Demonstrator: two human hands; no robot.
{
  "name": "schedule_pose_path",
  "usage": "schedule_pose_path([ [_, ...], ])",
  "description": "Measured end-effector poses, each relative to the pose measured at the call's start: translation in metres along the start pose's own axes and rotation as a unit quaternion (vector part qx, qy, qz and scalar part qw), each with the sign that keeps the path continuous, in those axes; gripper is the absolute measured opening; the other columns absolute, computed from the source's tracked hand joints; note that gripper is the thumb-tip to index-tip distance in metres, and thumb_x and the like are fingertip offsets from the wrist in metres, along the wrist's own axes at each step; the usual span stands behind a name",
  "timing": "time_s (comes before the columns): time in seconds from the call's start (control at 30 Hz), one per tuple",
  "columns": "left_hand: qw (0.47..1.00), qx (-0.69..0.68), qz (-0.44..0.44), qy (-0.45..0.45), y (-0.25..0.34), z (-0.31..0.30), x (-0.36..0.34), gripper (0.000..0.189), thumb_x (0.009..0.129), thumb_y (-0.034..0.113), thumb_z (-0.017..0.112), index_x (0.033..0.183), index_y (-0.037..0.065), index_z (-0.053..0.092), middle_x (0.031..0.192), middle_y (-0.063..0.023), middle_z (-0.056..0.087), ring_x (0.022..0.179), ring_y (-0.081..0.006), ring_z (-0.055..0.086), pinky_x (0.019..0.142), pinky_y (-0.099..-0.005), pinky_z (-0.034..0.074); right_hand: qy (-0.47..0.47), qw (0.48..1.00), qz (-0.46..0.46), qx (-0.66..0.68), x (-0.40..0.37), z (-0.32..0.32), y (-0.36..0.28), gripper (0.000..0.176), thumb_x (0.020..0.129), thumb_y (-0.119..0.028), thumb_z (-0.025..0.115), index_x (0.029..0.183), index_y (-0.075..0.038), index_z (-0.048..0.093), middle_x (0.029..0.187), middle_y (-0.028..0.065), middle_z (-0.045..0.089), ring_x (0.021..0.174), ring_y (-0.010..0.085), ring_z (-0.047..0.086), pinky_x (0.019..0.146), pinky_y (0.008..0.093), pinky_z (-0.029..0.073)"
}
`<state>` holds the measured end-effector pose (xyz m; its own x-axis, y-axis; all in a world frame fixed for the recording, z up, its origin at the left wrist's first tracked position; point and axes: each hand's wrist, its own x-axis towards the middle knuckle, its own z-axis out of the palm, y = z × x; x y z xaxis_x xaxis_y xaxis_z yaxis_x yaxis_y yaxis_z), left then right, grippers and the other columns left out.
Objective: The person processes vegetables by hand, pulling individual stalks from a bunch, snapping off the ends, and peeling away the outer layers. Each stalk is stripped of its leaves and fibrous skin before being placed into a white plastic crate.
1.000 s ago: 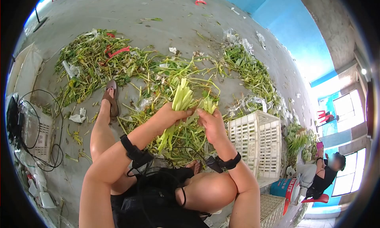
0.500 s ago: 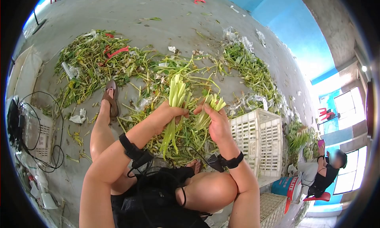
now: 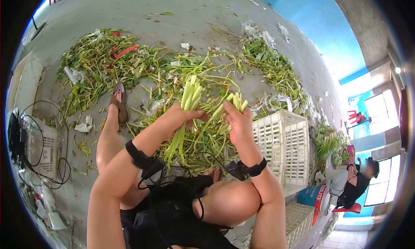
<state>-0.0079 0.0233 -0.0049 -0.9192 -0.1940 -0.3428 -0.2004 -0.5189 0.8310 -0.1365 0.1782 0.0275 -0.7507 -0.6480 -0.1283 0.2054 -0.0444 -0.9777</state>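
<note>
My left hand [image 3: 190, 115] is wrapped round a bunch of pale green stalks [image 3: 190, 93], their cut ends pointing up and their long ends hanging below the fist. To its right, my right hand [image 3: 237, 119] grips a smaller bunch of stalks [image 3: 237, 101], with thumb and fingers pinched near the tops. A small gap separates the two hands. Behind and beneath them, loose green stems and leaves [image 3: 207, 141] cover the floor. Both wrists wear black straps with small boxes.
A white plastic crate [image 3: 283, 149] stands right of my right hand. Heaps of stems [image 3: 103, 67] lie ahead on the grey floor. Black cables [image 3: 43, 162] and another crate are at the left. A seated person [image 3: 356, 184] is at the far right beside a blue and red bag [image 3: 311, 197].
Both hands stay shut on their stalks. My left hand has moved slightly left and up, and the bunch in my right hand has shifted a little. The view has tilted slightly.
</note>
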Motion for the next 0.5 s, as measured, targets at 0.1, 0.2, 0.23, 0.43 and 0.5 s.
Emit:
schedule_pose_path([
  [0.1,1.0,0.022,0.015,0.0,-0.0008,-0.0017,-0.0015,0.019,0.085,0.018,0.066,0.098,0.005,0.064,0.083,-0.004,0.067,0.052,-0.0075,0.044,0.047,-0.0236,0.037,-0.002,1.0,0.002,0.009,0.0012,-0.0039,0.0012,0.022,0.084,-0.024,0.071,0.093,-0.007,0.06,0.075,0.0009,0.059,0.056,0.0041,0.042,0.051,0.0217,0.033],
  [0.2,0.997,0.082,0.004,-0.004,-0.0046,-0.0024,-0.001,0.018,0.085,0.017,0.066,0.097,0.004,0.064,0.082,-0.0035,0.067,0.053,-0.007,0.045,0.048,-0.0229,0.036,0.017,1.0,-0.006,0.016,0.0014,0.0011,0.0041,0.017,0.086,-0.02,0.069,0.092,-0.006,0.062,0.072,0.0011,0.059,0.049,0.0029,0.036,0.049,0.0216,0.03],
  [0.23,0.995,0.104,-0.006,-0.007,-0.0056,-0.0023,-0.0007,0.017,0.085,0.015,0.065,0.098,0.004,0.063,0.082,-0.0038,0.066,0.054,-0.0066,0.045,0.048,-0.0222,0.036,0.018,1.0,-0.011,0.015,0.0011,0.0018,0.0047,0.017,0.086,-0.02,0.069,0.092,-0.006,0.062,0.072,0.0011,0.059,0.049,0.0029,0.036,0.049,0.0217,0.03],
  [0.43,0.994,0.104,0.022,-0.035,-0.003,0.004,-0.0021,0.015,0.084,0.015,0.064,0.092,0.003,0.067,0.078,-0.0024,0.066,0.053,-0.0063,0.044,0.048,-0.0223,0.036,0.025,0.999,-0.024,0.005,0.0005,0.0021,0.004,0.017,0.087,-0.02,0.068,0.092,-0.005,0.062,0.072,0.0004,0.059,0.051,0.0029,0.035,0.05,0.0217,0.03],
  [0.5,0.992,0.12,0.026,-0.023,0.0005,0.0075,-0.0041,0.015,0.084,0.015,0.064,0.092,0.003,0.067,0.077,-0.0021,0.066,0.053,-0.0062,0.044,0.048,-0.0224,0.035,0.023,0.999,-0.037,0.005,0.0008,0.0009,0.0052,0.016,0.087,-0.02,0.067,0.092,-0.006,0.061,0.072,-0.0001,0.059,0.051,0.0028,0.035,0.051,0.0216,0.03],
])
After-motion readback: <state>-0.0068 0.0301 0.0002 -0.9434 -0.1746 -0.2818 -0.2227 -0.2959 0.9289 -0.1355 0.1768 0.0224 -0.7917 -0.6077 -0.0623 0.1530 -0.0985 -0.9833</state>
